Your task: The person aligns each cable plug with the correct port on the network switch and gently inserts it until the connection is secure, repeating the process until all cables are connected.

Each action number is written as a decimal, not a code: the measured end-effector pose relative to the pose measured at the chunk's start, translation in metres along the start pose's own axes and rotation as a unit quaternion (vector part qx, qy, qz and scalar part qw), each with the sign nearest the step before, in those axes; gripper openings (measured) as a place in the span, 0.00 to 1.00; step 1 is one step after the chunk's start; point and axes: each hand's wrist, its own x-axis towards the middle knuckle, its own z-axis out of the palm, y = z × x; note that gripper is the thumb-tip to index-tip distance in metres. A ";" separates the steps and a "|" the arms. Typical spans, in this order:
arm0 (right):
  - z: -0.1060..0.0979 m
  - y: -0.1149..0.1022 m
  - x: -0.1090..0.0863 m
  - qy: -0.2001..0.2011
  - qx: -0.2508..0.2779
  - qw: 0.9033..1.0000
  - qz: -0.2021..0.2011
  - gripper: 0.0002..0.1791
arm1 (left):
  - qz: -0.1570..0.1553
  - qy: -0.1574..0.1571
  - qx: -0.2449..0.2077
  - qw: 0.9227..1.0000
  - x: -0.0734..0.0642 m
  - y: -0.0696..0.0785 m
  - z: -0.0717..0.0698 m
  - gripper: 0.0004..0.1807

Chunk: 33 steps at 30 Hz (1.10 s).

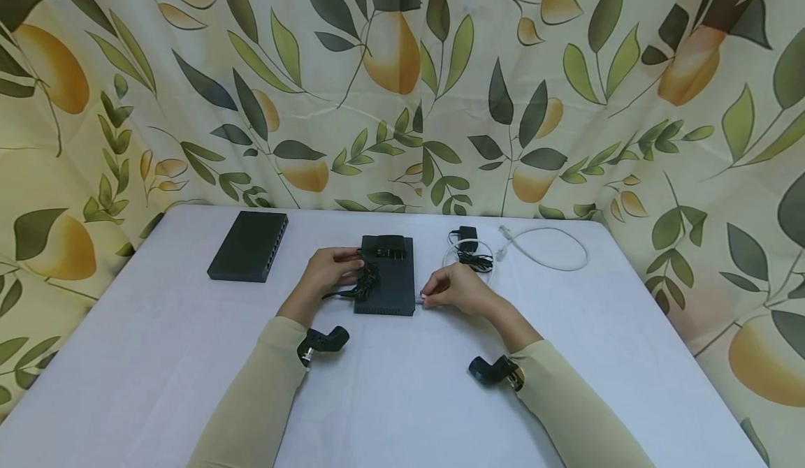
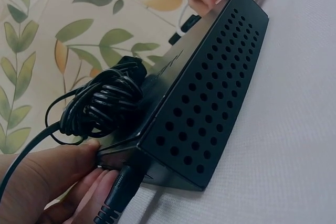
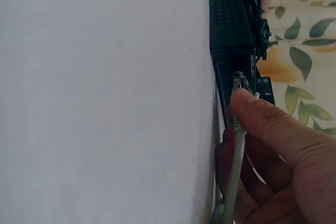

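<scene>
A black network switch (image 1: 397,283) lies at the middle of the white table, with a black power adapter (image 1: 385,246) and its bundled cord (image 1: 367,283) on top. My left hand (image 1: 333,269) grips the switch's left edge, thumb above and fingers at the side. Beside those fingers, the adapter's barrel plug (image 2: 126,179) sits in the switch's side. At the opposite side, my right hand (image 1: 462,290) pinches the clear plug (image 3: 240,81) of a pale Ethernet cable (image 3: 235,169). The plug's tip is at a port in the switch; how deep it sits I cannot tell.
A larger black box (image 1: 248,246) with a row of ports along its side lies at the back left. Behind my right hand are another adapter (image 1: 467,236) with bundled black cord and a looped white cable (image 1: 587,253). Patterned cloth (image 1: 402,140) hangs behind the table.
</scene>
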 end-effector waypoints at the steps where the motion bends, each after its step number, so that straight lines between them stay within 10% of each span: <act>1: 0.001 0.000 0.000 -0.002 0.003 1.000 -0.001 0.06 | 0.000 0.001 0.001 1.000 0.000 0.000 0.000 0.22; 33: 0.003 0.004 -0.004 0.014 -0.019 1.000 -0.008 0.07 | -0.007 -0.027 -0.027 0.999 -0.001 0.000 -0.003 0.24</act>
